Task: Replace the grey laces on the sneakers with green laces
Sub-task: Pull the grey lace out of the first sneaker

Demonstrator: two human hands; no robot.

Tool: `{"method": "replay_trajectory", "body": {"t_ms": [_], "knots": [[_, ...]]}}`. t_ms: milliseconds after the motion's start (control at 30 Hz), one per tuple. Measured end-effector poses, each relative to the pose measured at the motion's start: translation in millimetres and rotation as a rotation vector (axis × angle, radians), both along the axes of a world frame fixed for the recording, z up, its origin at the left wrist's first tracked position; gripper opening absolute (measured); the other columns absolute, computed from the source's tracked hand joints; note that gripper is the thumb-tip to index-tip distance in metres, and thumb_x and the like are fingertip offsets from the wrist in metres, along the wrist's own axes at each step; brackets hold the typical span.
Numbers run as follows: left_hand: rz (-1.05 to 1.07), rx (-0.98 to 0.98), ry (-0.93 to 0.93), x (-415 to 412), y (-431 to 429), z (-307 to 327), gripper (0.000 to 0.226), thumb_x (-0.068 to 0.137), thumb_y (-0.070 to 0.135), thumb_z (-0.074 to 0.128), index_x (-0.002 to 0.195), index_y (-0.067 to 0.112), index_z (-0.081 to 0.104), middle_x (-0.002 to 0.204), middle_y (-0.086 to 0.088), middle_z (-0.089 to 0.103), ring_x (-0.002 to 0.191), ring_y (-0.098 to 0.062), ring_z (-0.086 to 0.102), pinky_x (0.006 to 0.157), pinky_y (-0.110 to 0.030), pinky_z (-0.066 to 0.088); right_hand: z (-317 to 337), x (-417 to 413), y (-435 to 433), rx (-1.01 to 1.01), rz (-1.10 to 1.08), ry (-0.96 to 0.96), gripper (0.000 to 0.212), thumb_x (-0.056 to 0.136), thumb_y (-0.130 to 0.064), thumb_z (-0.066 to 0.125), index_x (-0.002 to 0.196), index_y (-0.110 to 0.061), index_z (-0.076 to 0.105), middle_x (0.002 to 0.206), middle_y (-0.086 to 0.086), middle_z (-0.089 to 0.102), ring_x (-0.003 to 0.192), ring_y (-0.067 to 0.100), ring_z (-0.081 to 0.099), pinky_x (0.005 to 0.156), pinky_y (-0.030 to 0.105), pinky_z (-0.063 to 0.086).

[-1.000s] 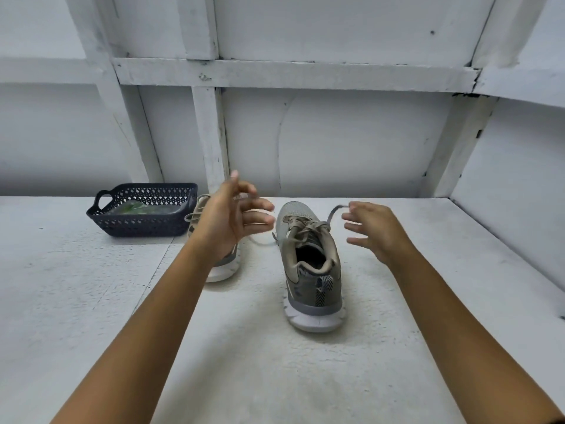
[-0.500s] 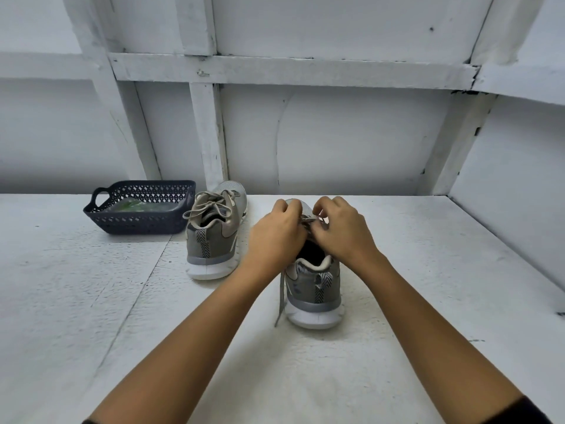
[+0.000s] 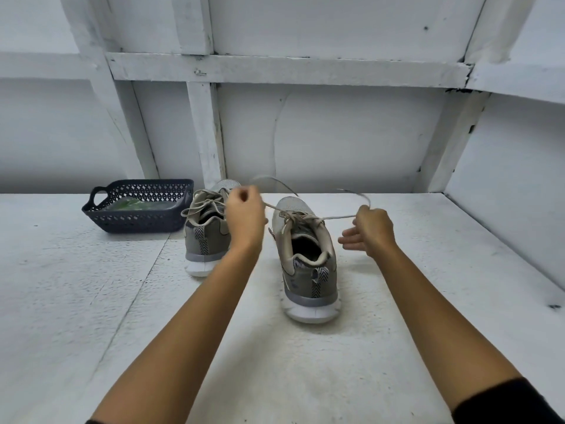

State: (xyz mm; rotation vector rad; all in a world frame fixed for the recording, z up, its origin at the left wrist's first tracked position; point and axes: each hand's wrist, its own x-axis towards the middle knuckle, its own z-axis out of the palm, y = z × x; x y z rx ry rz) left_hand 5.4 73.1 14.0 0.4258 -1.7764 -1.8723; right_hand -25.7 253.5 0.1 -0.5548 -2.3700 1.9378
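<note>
Two grey sneakers stand heel-toward-me on the white surface. The right sneaker has its grey lace untied, and both loose ends are stretched outward. My left hand pinches the left lace end, held up in front of the left sneaker. My right hand pinches the right lace end to the right of the shoe, its other fingers spread. The left sneaker's lace stays tied in a bow. Green laces lie in a clear packet inside the dark basket.
The dark plastic basket sits at the back left, next to the left sneaker. A white panelled wall with beams rises right behind the shoes, and a side wall closes the right edge.
My hands were together on the right sneaker's knot half a second ago. They have since pulled apart sideways, drawing the two lace ends out of the bow.
</note>
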Motion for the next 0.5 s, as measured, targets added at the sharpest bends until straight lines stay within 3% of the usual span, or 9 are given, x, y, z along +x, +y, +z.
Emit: {"method": "replay_trajectory", "body": {"t_ms": [100,167,267,333,400,433,500], "knots": [[-0.035,0.307,-0.135,10.2,-8.3,-8.8,0.026,0.097,0.021,0.031,0.079,0.017,0.049,0.079,0.0,0.054,0.084,-0.019,0.052,0.072,-0.034,0.046,-8.1,9.7,8.5,0.241,0.189,-0.157,0.054,0.101,-0.035,0.03,0.089,0.011,0.057,0.068,0.023,0.065,0.055,0.03,0.065,0.05,0.033,0.055],[-0.094,0.377,-0.186,18.3,-6.4,-19.8,0.03,0.099,0.029,0.031,0.085,0.016,0.054,0.089,-0.002,0.058,0.091,-0.019,0.053,0.082,-0.037,0.045,-6.6,15.6,7.7,0.431,0.265,-0.147,0.057,0.1,-0.039,0.032,0.082,0.007,0.06,0.064,0.021,0.067,0.051,0.029,0.065,0.048,0.031,0.054],[-0.223,0.222,-0.207,27.9,2.6,-37.2,0.033,0.099,0.042,0.035,0.097,0.019,0.058,0.1,0.002,0.059,0.098,-0.014,0.052,0.092,-0.036,0.041,-1.7,13.0,-0.2,0.646,0.28,0.154,0.04,0.098,-0.031,0.04,0.081,-0.001,0.06,0.072,0.01,0.067,0.063,0.026,0.066,0.062,0.034,0.056],[-0.356,0.057,-0.205,29.7,10.2,-45.0,0.038,0.092,0.05,0.049,0.106,0.017,0.059,0.1,0.004,0.063,0.095,-0.008,0.058,0.095,-0.03,0.043,3.4,10.9,-7.4,0.611,0.35,0.315,0.027,0.097,-0.023,0.043,0.092,-0.009,0.066,0.089,0.003,0.067,0.084,0.019,0.062,0.077,0.032,0.051],[-0.455,-0.069,-0.213,28.5,16.5,-50.2,0.075,0.071,0.056,0.064,0.131,0.013,0.049,0.122,-0.002,0.062,0.111,-0.009,0.058,0.105,-0.036,0.041,4.7,9.1,-11.8,0.522,0.45,0.347,0.027,0.096,-0.018,0.044,0.106,-0.012,0.068,0.105,0.001,0.067,0.099,0.015,0.06,0.087,0.034,0.05],[-0.464,-0.095,-0.223,27.5,18.2,-51.3,0.087,0.064,0.054,0.067,0.138,0.014,0.043,0.132,-0.002,0.056,0.119,-0.011,0.054,0.107,-0.038,0.04,4.3,9.2,-12.5,0.519,0.469,0.352,0.027,0.096,-0.016,0.044,0.108,-0.012,0.069,0.107,0.002,0.067,0.1,0.015,0.06,0.088,0.034,0.05],[-0.465,-0.099,-0.221,26.0,20.0,-48.9,0.071,0.072,0.035,0.071,0.135,0.015,0.044,0.132,0.003,0.053,0.119,-0.011,0.052,0.105,-0.032,0.04,4.0,11.7,-11.8,0.548,0.454,0.364,0.027,0.095,-0.015,0.045,0.108,-0.012,0.069,0.102,0.002,0.067,0.091,0.014,0.059,0.079,0.028,0.048]]}}
